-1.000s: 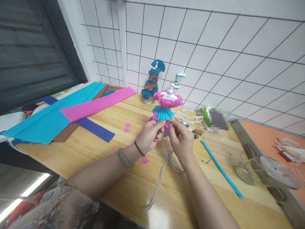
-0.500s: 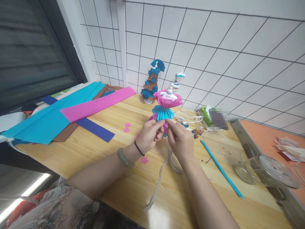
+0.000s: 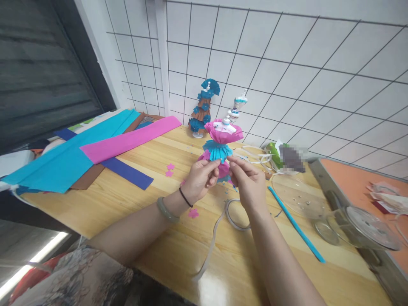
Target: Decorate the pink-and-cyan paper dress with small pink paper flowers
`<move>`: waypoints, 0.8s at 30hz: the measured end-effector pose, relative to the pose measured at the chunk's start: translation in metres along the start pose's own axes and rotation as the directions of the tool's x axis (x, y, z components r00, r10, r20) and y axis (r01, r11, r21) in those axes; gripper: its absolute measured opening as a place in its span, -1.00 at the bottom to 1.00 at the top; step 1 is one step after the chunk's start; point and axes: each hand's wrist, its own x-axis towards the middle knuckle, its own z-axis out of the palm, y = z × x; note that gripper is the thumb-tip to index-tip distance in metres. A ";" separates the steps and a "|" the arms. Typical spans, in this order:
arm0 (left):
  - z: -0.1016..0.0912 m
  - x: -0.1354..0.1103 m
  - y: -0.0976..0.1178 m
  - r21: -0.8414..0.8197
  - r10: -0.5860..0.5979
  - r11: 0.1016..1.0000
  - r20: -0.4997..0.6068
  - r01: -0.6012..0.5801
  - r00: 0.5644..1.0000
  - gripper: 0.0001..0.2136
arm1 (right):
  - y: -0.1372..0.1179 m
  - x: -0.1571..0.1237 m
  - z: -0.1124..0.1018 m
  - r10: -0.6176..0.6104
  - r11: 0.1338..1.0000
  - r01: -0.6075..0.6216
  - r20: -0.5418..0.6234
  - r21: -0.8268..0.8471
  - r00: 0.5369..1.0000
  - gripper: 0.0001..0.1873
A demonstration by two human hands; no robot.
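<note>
A tiered crepe-paper figure [image 3: 221, 142], pink frill on top, blue frill below and pink at the base, is held upright above the wooden table [image 3: 159, 238]. My left hand [image 3: 200, 180] is closed around its lower part. My right hand [image 3: 248, 182] pinches at its right side just under the blue frill; what sits between those fingertips is too small to see. A bangle and a black band are on my left wrist.
Blue, pink, navy and brown crepe sheets [image 3: 79, 148] lie at left. A finished blue-brown figure [image 3: 204, 106] and a small one [image 3: 237, 108] stand by the grid wall. A tape strip [image 3: 219, 229], blue stick [image 3: 295, 225], clear lids [image 3: 360, 229] and pink paper flowers [image 3: 170, 170] lie around.
My right hand has shifted slightly right and up along the figure's side, uncovering the loop of the tape strip. The left hand and the figure have hardly moved.
</note>
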 end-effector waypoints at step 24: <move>-0.002 -0.001 0.001 0.020 0.000 1.000 0.017 0.000 1.000 -0.69 | 0.001 0.004 0.000 0.207 0.924 -0.254 0.184 0.285 0.961 -0.74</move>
